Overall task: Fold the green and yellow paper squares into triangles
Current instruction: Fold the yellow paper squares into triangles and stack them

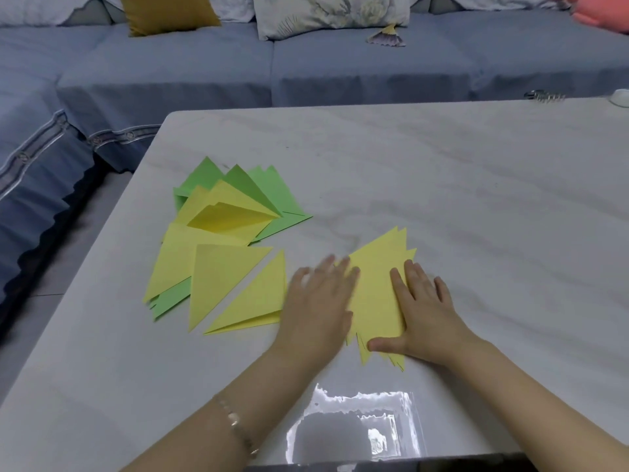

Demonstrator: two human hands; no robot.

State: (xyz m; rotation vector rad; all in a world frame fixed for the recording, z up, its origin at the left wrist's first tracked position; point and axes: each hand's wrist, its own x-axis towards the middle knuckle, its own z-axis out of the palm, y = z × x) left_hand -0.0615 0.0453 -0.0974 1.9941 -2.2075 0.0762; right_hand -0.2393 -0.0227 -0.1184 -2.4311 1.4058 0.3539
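1. Yellow sheets (374, 294) lie stacked toward the table's (442, 158) near edge, with their corners fanned unevenly.
2. Right hand (425, 311) lies flat on the stack, fingers spread, thumb out. Left hand (316, 301) is flat at its left side, fingers straight, blurred.
3. Likely best: anchor with one palm, match corners, then crease outward.
4. Toward the left edge lie folded yellow triangles (224, 284), with green triangles (262, 189) behind.

Counter (442, 172) was pale grey marble-look, glossy enough to throw a bright reflection near the front edge. Toward the left sat a messy fan of green and yellow folded triangles (235, 206), with two yellow triangles (221, 281) (258, 301) just in front of it, nearly touching. A fanned stack of yellow sheets (374, 287) lay nearer the middle, plus a small metal spiral thing (544, 96) and something white (620, 97) at the far right edge.
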